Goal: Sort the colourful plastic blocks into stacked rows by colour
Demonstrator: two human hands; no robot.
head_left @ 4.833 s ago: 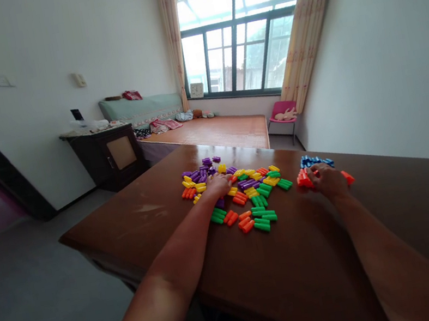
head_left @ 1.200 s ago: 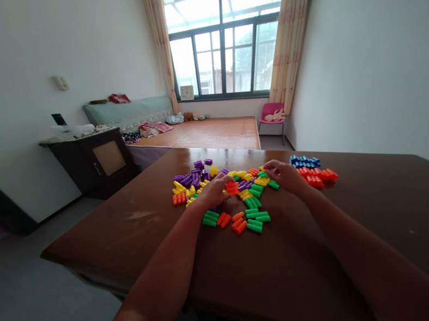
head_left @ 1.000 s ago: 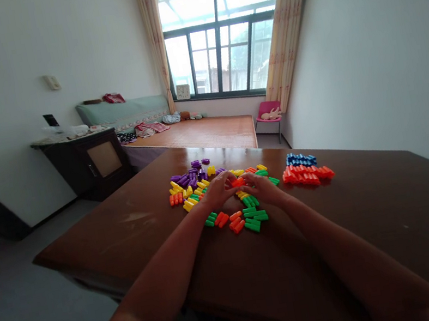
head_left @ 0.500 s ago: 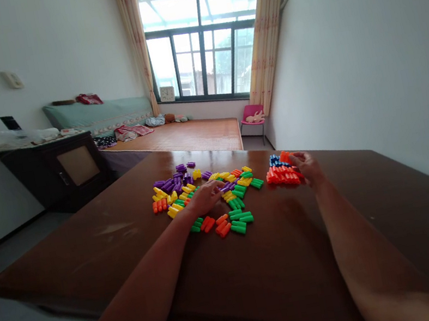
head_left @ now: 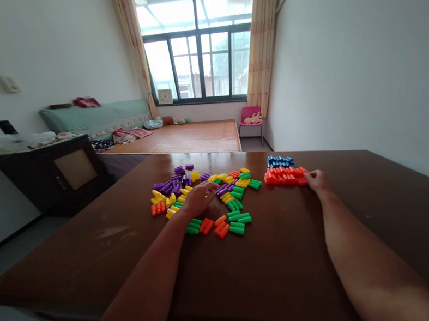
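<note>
My right hand (head_left: pixel 320 184) pinches an orange plastic building block at the right end of a row of orange blocks (head_left: pixel 283 176). Just behind that row lies a row of blue blocks (head_left: pixel 280 161). My left hand (head_left: pixel 199 198) rests over a loose pile of coloured blocks, its fingers loosely bent and apart, with no block visible in them. Purple blocks (head_left: pixel 225 188) lie right by its fingertips. Around it are yellow blocks (head_left: pixel 170 199), green blocks (head_left: pixel 239 217) and orange blocks (head_left: pixel 222 229). The left hand and forearm hide part of the pile.
Everything lies on a brown wooden table (head_left: pixel 292 268). Past its far edge are a low bed (head_left: pixel 197 136) and a pink chair (head_left: pixel 251 118). A dark cabinet (head_left: pixel 46 173) stands to the left, and a white wall (head_left: pixel 378 54) runs along the right.
My right hand has come down from above the blue blocks to the orange row's right end, bringing an orange block there. The left hand has barely shifted over the pile.
</note>
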